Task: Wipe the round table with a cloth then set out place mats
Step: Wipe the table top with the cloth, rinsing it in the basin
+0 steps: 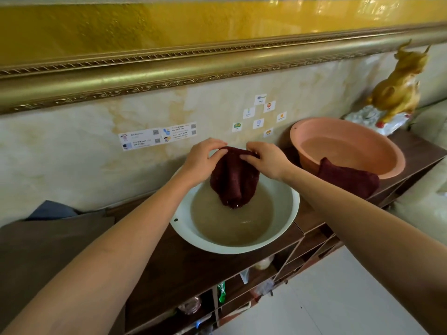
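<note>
You hold a wet cloth over the basin.
Your left hand [200,159] and right hand [267,163] each pinch the maroon cloth's [233,180] top edge; its lower end touches the water inside the white basin's [289,213] rim.

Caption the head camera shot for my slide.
Both hands lift a dripping maroon cloth from a white basin.

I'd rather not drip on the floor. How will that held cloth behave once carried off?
The cloth hangs limp from both hands, so likely floppy. Its lower end meets the water in the white basin, so probably soaked, heavy and dripping.
</note>
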